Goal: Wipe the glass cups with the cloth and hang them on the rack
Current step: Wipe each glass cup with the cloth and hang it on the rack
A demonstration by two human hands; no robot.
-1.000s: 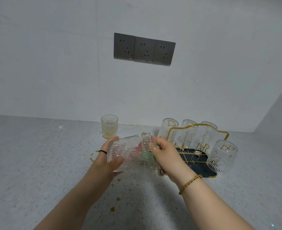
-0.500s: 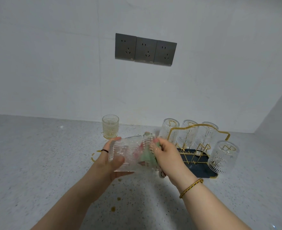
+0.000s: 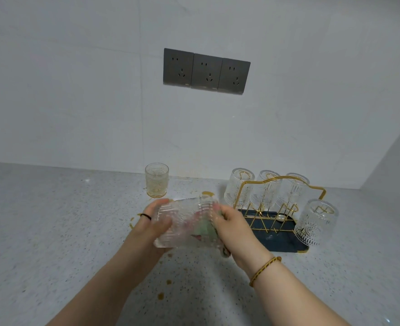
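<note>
- I saw the left hand's [image 3: 155, 228] fingers [image 3: 156, 204] and thumb curled round the closed end of the glass cup [image 3: 182, 223], gripping it on its side above the counter [image 3: 53, 231].
- The right hand's [image 3: 235, 228] fingers [image 3: 215, 216] were tucked in at the cup's mouth, pinching the cloth [image 3: 205, 230]. The cloth showed pink and green through the ribbed glass, and a bit of it hung below the palm.
- A dark ring [image 3: 145, 216] sat on a left finger, and a gold bracelet [image 3: 264, 270] on the right wrist.
- Just right of the hands stood the rack [image 3: 276, 181], gold wire on a dark tray [image 3: 279, 242].
- Four cups hung mouth down on it: three in a back row [image 3: 239, 188] and one at the near right corner [image 3: 316, 222].
- An upright cup [image 3: 157, 180] stood behind the hands, near the wall, apart from the rack.
- I made out brown spots [image 3: 160, 295] on the counter, between the forearms.
- Three grey sockets [image 3: 206, 70] sat side by side on the wall.
</note>
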